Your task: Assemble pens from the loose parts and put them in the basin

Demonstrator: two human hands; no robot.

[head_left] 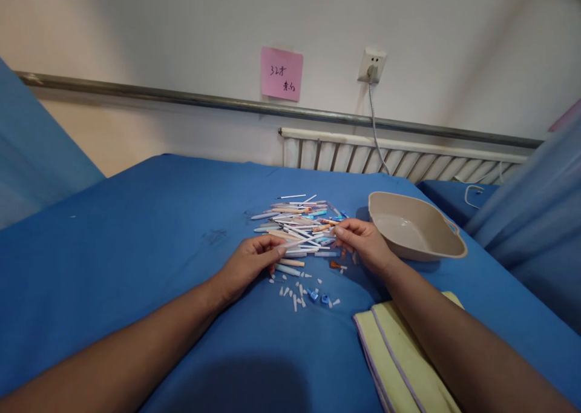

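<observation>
Over a heap of pen parts [297, 219], my left hand [254, 258] pinches one end of a thin white pen refill [305, 241], which slants up to the right. My right hand [363, 240] is at the heap's right side, thumb and forefinger pinched together near the refill's far end. Whatever those fingertips hold is too small to make out. Pastel pen barrels, white refills and orange pieces lie crisscrossed under both hands. Nearer to me are scattered small white tips [299, 292] and two blue pen parts [324, 300].
A beige plastic basin [420, 225] stands right of the heap, beyond my right hand. A folded yellow-green cloth [399, 352] lies under my right forearm. Blue sheeting [136, 267] covers the table. Behind are a radiator [327, 149], a metal rail and a plugged-in cord.
</observation>
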